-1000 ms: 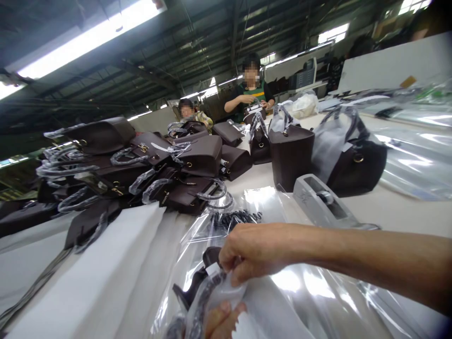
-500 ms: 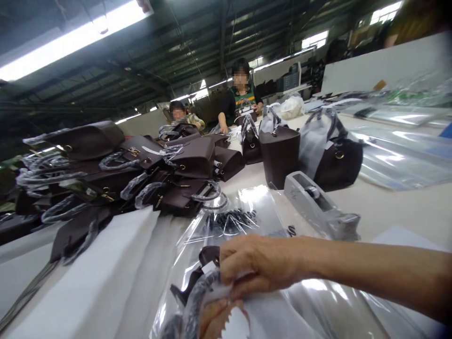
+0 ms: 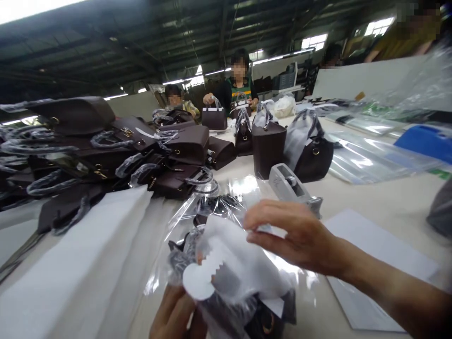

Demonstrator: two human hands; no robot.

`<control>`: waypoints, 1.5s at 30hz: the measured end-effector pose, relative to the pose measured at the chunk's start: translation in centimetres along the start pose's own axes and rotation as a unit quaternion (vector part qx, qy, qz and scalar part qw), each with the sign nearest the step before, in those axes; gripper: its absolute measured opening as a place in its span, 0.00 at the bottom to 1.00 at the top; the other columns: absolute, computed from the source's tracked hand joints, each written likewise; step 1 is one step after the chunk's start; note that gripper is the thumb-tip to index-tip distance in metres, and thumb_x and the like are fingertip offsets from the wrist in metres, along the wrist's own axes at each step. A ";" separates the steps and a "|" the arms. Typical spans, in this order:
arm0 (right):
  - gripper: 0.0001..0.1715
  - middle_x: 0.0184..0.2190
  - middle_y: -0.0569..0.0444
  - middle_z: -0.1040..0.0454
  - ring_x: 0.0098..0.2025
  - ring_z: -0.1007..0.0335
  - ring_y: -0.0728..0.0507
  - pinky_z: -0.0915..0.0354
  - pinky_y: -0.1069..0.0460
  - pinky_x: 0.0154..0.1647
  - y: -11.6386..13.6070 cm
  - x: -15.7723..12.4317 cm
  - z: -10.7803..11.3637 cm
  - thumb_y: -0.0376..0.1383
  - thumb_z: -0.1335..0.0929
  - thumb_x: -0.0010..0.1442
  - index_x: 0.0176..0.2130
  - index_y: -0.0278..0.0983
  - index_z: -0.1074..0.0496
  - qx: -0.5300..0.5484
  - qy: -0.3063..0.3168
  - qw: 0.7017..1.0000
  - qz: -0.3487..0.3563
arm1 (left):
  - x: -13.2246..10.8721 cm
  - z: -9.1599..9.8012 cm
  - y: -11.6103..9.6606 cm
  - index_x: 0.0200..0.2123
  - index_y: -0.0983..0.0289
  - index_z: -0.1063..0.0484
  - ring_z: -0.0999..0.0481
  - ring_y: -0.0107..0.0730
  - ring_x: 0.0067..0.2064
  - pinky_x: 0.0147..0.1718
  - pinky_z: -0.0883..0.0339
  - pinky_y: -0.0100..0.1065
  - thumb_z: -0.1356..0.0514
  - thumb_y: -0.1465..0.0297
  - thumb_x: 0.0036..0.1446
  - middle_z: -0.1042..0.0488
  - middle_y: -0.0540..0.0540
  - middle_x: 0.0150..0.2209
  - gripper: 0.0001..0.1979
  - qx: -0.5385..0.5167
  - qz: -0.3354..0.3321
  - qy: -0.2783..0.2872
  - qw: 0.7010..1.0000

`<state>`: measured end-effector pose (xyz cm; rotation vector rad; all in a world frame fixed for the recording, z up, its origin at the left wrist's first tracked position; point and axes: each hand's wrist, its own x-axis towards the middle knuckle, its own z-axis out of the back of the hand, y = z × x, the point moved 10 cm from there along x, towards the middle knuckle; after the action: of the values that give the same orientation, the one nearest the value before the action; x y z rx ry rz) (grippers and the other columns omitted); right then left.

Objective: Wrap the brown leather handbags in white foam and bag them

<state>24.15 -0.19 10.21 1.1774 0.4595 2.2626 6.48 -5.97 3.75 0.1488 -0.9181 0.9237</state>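
Note:
My left hand (image 3: pixel 176 315) grips from below a dark handbag (image 3: pixel 254 315) wrapped in white paper (image 3: pixel 233 263) and clear plastic, near the bottom edge. Its bubble-wrapped handle (image 3: pixel 181 252) curls to the left. A round white tag (image 3: pixel 197 281) with a jagged edge sticks out of the wrapping. My right hand (image 3: pixel 296 235) hovers just above and to the right of the paper, fingers apart and lightly curled, holding nothing. A clear plastic bag (image 3: pixel 219 207) lies under the bundle.
A grey tape dispenser (image 3: pixel 293 186) stands behind my right hand. Many dark brown handbags (image 3: pixel 106 155) are heaped at left, and upright ones (image 3: pixel 268 146) stand mid-table. White sheets (image 3: pixel 70 263) lie at left and white paper (image 3: pixel 370 254) at right. Two people (image 3: pixel 236 87) work at the far end.
My left hand has lifted the wrapped bag up. My right hand has let go of the paper and opened. The person at the far end has picked up a small bag.

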 end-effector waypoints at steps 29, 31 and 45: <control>0.13 0.38 0.50 0.29 0.41 0.29 0.46 0.31 0.55 0.42 2.4 -6.8 -4.3 0.30 0.36 0.57 0.44 0.38 0.34 -0.224 0.061 0.972 0.034 | -3.0 2.2 -4.1 0.30 0.67 0.31 0.28 0.37 0.38 0.37 0.31 0.38 0.43 0.74 0.45 0.26 0.58 0.33 0.05 -0.104 0.059 -0.166 0.979; 0.16 0.39 0.49 0.29 0.42 0.29 0.45 0.30 0.53 0.44 2.3 -7.0 -4.1 0.31 0.36 0.57 0.46 0.39 0.36 -0.227 0.046 0.973 0.026 | -3.2 2.1 -4.1 0.32 0.66 0.31 0.27 0.38 0.39 0.38 0.30 0.39 0.43 0.72 0.47 0.25 0.58 0.34 0.06 -0.099 0.059 -0.160 0.980; 0.16 0.38 0.47 0.26 0.40 0.28 0.47 0.30 0.54 0.37 4.3 -6.5 -5.0 0.26 0.38 0.57 0.46 0.34 0.39 -0.300 0.103 0.943 0.100 | -5.1 0.7 -6.2 0.43 0.68 0.35 0.30 0.47 0.51 0.42 0.29 0.42 0.40 0.77 0.47 0.27 0.63 0.41 0.17 -0.032 -0.010 -0.121 0.992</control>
<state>21.70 -7.75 5.49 0.6992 -0.2873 2.4480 9.27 -13.29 2.05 0.2173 -1.1680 0.8686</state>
